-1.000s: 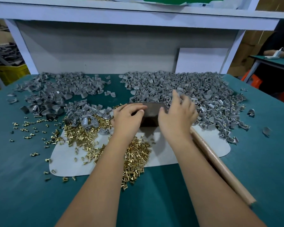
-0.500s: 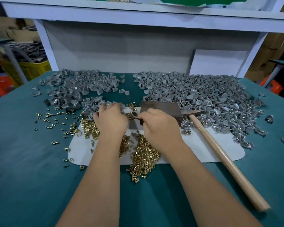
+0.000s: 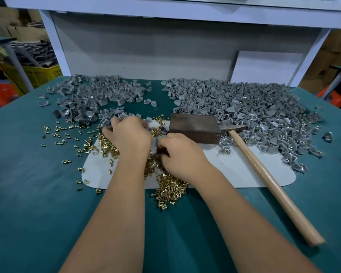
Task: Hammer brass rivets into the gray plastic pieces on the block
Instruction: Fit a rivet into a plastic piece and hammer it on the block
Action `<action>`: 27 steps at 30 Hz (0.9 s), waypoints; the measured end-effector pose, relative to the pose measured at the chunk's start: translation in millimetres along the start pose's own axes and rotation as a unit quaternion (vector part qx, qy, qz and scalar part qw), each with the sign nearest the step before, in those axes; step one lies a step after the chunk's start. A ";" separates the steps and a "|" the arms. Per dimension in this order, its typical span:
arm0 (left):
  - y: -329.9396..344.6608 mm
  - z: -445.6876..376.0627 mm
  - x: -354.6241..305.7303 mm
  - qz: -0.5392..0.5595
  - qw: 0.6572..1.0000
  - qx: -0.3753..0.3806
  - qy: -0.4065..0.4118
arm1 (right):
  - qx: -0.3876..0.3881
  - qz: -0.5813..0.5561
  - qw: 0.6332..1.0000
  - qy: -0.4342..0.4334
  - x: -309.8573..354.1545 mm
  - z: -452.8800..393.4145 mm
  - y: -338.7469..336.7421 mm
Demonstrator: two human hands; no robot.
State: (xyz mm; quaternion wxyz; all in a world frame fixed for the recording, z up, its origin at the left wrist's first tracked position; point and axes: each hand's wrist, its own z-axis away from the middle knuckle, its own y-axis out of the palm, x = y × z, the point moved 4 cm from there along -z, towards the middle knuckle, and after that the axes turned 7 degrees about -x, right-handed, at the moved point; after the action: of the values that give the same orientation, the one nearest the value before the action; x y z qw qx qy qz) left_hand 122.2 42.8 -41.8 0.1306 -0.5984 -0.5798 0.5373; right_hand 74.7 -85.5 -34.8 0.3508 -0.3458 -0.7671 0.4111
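The table (image 3: 37,194), covered in teal, carried everything: a big heap of gray plastic pieces (image 3: 244,103) at the back right, a smaller heap (image 3: 91,97) at the back left, and a pale mat (image 3: 234,170) in the middle. On the mat sat the dark block (image 3: 193,128), with the hammer (image 3: 264,174) lying untouched just beside it, handle toward the person. Brass rivets (image 3: 169,189) lay heaped on the mat's near edge.

The left hand (image 3: 130,134) curled down over rivets and gray pieces; what its grip closed on I cannot tell. The right hand (image 3: 182,154) pinched something small and dark (too hidden to name).

The step looked like fitting a rivet to a piece. Done well, the rivet should sit straight in its hole before the piece goes on the block.
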 end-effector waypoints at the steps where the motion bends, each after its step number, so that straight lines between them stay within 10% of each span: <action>1: -0.2 0.2 1.1 -0.004 1.000 -0.005 -0.005 | 0.002 -0.009 1.000 0.004 0.6 0.4 0.2; 6: -3.2 -0.8 -5.6 -0.014 0.998 -0.046 0.038 | -0.023 -0.026 0.999 0.007 -1.1 1.3 -0.2; 11: 14.6 6.7 -25.7 0.022 0.981 0.081 0.172 | -0.103 -0.080 0.990 0.043 -10.7 2.3 -7.6; 21: 9.8 -1.4 -12.5 0.074 0.992 0.029 0.101 | -0.276 -0.114 0.939 0.171 -38.3 6.0 -25.5; 27: -2.3 0.1 -22.1 0.299 0.950 0.011 0.086 | -0.308 -0.129 0.918 0.215 -50.9 7.9 -28.4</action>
State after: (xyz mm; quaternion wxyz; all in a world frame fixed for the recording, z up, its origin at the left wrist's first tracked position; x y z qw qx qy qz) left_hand 126.4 24.9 -29.1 0.0200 -0.7867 -0.3552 0.5045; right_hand 87.5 -142.2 -26.2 0.4333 -0.4149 -0.7998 0.0219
